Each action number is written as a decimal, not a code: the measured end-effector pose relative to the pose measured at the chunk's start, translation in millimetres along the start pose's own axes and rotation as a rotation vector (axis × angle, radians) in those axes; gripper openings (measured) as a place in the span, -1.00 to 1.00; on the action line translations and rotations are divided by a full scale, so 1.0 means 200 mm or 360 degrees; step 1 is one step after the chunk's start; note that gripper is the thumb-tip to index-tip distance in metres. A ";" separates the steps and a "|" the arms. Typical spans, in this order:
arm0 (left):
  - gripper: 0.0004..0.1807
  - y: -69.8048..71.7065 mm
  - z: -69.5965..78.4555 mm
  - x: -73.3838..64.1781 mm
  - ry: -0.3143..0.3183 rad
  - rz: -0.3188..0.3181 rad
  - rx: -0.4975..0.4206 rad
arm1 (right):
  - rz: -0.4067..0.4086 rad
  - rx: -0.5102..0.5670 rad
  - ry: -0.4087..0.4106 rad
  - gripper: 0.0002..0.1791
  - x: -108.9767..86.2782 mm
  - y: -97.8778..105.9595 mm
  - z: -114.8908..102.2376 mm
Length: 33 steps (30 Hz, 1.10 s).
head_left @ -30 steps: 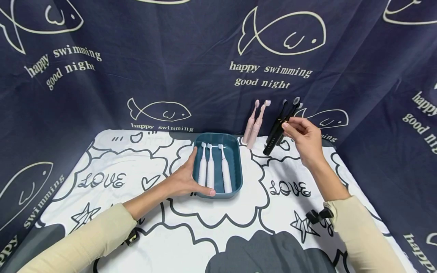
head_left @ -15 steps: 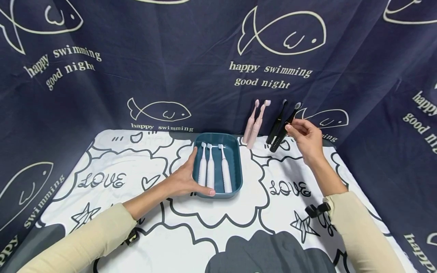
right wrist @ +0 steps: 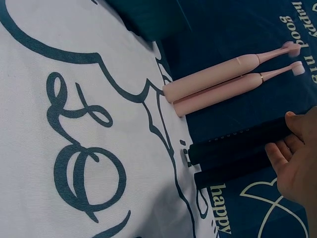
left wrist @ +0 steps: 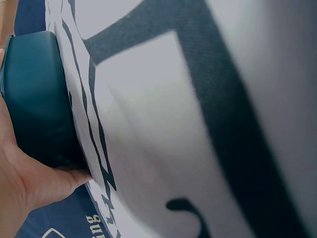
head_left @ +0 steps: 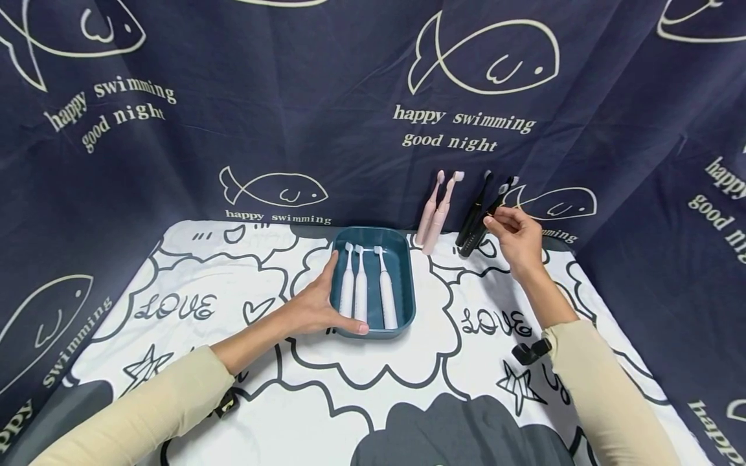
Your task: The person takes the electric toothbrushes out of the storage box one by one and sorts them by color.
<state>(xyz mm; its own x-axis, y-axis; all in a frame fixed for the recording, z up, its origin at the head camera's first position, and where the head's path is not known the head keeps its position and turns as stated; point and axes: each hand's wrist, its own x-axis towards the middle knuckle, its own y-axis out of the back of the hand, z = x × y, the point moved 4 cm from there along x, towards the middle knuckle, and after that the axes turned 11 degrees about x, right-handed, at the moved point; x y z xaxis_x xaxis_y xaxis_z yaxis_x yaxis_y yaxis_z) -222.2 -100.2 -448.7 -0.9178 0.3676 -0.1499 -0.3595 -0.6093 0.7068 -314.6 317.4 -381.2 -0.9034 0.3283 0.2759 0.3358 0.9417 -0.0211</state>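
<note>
My right hand (head_left: 518,241) pinches the upper part of a black electric toothbrush (head_left: 473,241). It leans with its base at the table's back edge, its head up toward the curtain. Another black toothbrush (head_left: 473,213) leans just left of it; a further black brush head (head_left: 513,180) shows behind my fingers, its handle mostly hidden. My left hand (head_left: 317,307) rests spread round the near left corner of a teal tray (head_left: 403,259), thumb along the front rim, fingers against the left side. Inside lie three white electric toothbrushes (head_left: 386,299), heads away from me.
Two pink electric toothbrushes (head_left: 437,223) lean upright against the dark blue curtain (head_left: 361,129), between the tray and the black ones. A white cloth with black drawings (head_left: 373,414) covers the table.
My right hand has brought the black toothbrush back and slightly down, its base shifting right toward the other black ones and its head lowering. The left hand and tray stay in place.
</note>
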 end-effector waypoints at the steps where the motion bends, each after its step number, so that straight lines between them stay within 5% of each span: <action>1: 0.91 0.00 0.00 0.00 0.0000 -0.0001 0.0001 | 0.0009 -0.0005 -0.0001 -0.62 0.00 0.00 0.00; 33: 0.91 0.00 0.00 0.00 0.0025 -0.0007 0.0017 | 0.0128 -0.0094 -0.0039 -0.60 0.05 -0.01 0.07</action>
<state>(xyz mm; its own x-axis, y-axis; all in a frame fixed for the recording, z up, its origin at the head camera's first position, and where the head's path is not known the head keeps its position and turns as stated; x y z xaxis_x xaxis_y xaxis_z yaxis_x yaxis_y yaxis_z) -222.4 -99.3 -449.1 -0.9187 0.3593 -0.1639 -0.3619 -0.6000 0.7135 -327.8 319.9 -391.5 -0.8789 0.4047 0.2523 0.4218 0.9066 0.0149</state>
